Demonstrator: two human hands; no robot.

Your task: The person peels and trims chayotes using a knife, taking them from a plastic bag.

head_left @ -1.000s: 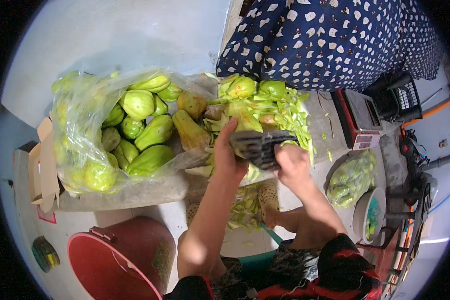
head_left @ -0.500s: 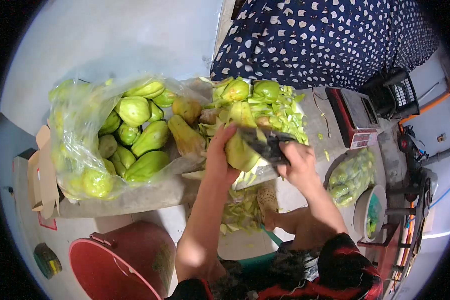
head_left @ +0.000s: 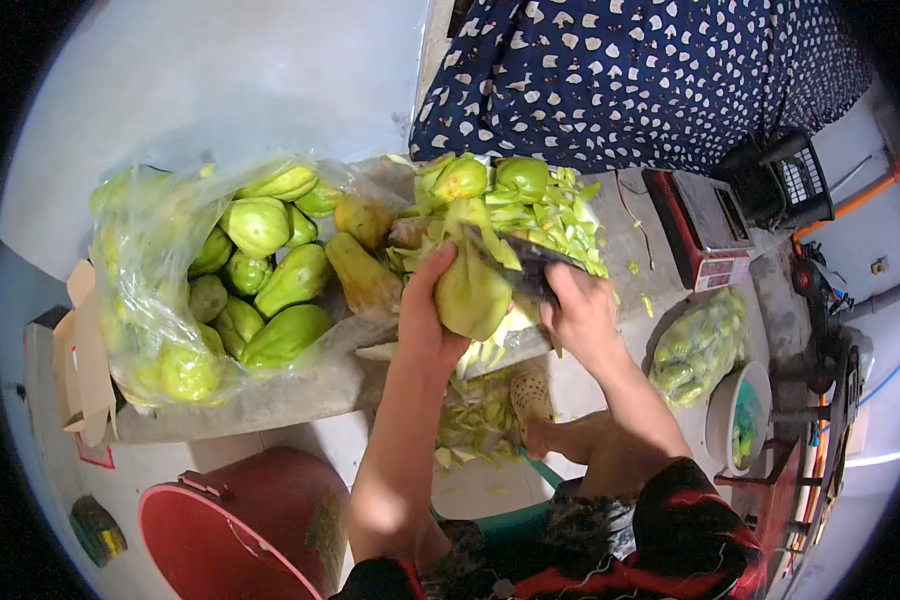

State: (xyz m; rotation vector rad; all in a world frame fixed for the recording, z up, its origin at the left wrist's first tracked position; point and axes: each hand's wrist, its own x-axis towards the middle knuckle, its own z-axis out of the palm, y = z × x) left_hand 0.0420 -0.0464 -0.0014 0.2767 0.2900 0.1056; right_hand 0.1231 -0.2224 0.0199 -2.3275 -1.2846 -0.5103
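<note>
My left hand [head_left: 430, 312] grips a pale green chayote [head_left: 473, 297] from its left side, above the near edge of the concrete counter. In my right hand [head_left: 582, 312] is a dark, wide-bladed knife [head_left: 526, 264], its blade against the chayote's upper right side; motion blurs the exact contact. Behind the chayote lies a heap of green peelings [head_left: 560, 225] with a few whole chayotes [head_left: 521, 178] on top. To the left, a yellowish chayote [head_left: 362, 275] rests beside an opened clear plastic bag [head_left: 150, 300] full of chayotes [head_left: 288, 335].
A red-sided scale [head_left: 705, 225] and a black basket [head_left: 775, 180] stand at the right. Below them are a filled plastic bag [head_left: 700, 350] and a white bucket [head_left: 738, 420]. A red bin [head_left: 270, 500] stands on the floor at left. Peelings [head_left: 480, 430] litter the floor.
The knife has shifted slightly up and left along the chayote, with my right hand a little left. My left hand and the chayote have moved slightly left.
</note>
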